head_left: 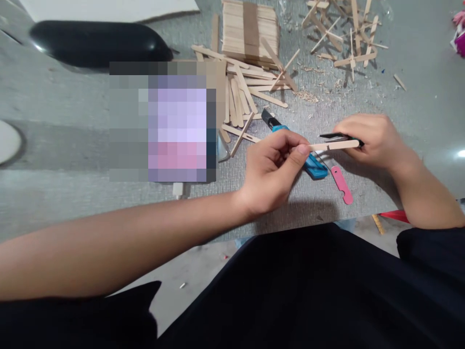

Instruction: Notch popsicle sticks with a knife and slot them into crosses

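My left hand (274, 167) pinches one end of a wooden craft stick (341, 145) between thumb and fingertips. The stick lies nearly level and carries a small dark notch on its upper edge. Closed around a tool with a dark, pointed blade (331, 135) is my right hand (374, 138); a bit of green shows near its grip, but most of the handle is hidden. The blade is just above the stick. Under my left fingers a blue utility knife (317, 167) rests on the table, partly covered. Beside it is a pink slim handle (342, 185) with a thin blade.
Loose craft sticks (238, 94) spread in front of a banded stack (250, 29). Joined stick pieces (352, 36) and wood shavings (307, 95) lie at the back right. A pixelated device (178, 128) with a white cable plug (178, 189) and a black rounded object (101, 43) occupy the left.
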The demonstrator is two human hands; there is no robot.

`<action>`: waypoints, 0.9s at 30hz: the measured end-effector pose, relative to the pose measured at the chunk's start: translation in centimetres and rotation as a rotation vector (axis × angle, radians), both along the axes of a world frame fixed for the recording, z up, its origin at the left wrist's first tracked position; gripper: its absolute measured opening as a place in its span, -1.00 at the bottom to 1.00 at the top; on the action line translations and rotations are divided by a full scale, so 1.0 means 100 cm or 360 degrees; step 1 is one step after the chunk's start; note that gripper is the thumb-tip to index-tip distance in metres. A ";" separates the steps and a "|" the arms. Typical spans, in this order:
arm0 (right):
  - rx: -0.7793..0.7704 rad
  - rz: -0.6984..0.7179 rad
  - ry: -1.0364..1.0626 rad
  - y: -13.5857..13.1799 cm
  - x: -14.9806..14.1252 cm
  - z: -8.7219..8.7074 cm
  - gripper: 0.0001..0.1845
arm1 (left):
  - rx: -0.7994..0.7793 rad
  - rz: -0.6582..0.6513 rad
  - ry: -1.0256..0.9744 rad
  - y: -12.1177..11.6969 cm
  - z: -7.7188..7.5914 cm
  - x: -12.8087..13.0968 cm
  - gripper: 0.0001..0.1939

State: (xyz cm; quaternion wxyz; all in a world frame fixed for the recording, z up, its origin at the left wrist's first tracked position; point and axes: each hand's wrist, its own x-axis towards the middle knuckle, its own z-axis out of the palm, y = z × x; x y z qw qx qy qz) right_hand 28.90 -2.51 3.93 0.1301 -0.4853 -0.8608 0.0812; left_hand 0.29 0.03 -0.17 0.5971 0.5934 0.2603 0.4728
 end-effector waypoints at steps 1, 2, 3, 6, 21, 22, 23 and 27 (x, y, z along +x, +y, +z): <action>-0.0029 0.0031 -0.0002 -0.001 -0.002 0.003 -0.64 | 0.0011 0.0023 0.0007 0.001 -0.002 0.000 -0.59; -0.0065 0.0048 -0.0004 -0.002 -0.003 0.006 -0.66 | 0.0022 0.0044 0.0012 0.001 -0.003 0.000 -0.58; -0.0105 0.0059 -0.0003 -0.003 -0.004 0.009 -0.66 | 0.0030 0.0067 0.0016 0.002 -0.004 0.000 -0.57; -0.0205 0.0095 0.0041 -0.003 -0.005 0.015 -0.68 | 0.0029 0.0114 0.0023 0.003 -0.005 0.001 -0.54; -0.0298 0.0055 0.0065 -0.005 -0.008 0.021 -0.61 | 0.0006 0.0021 -0.0161 0.005 -0.006 0.004 -0.61; -0.0297 0.0064 0.0063 -0.005 -0.008 0.021 -0.61 | -0.0007 0.0018 -0.0126 0.005 -0.006 0.004 -0.59; -0.0298 0.0071 0.0062 -0.005 -0.008 0.022 -0.62 | -0.0007 0.0028 -0.0104 0.004 -0.005 0.003 -0.57; -0.0334 0.0073 0.0066 -0.006 -0.008 0.024 -0.63 | 0.0010 0.0079 -0.0004 0.005 -0.004 0.002 -0.50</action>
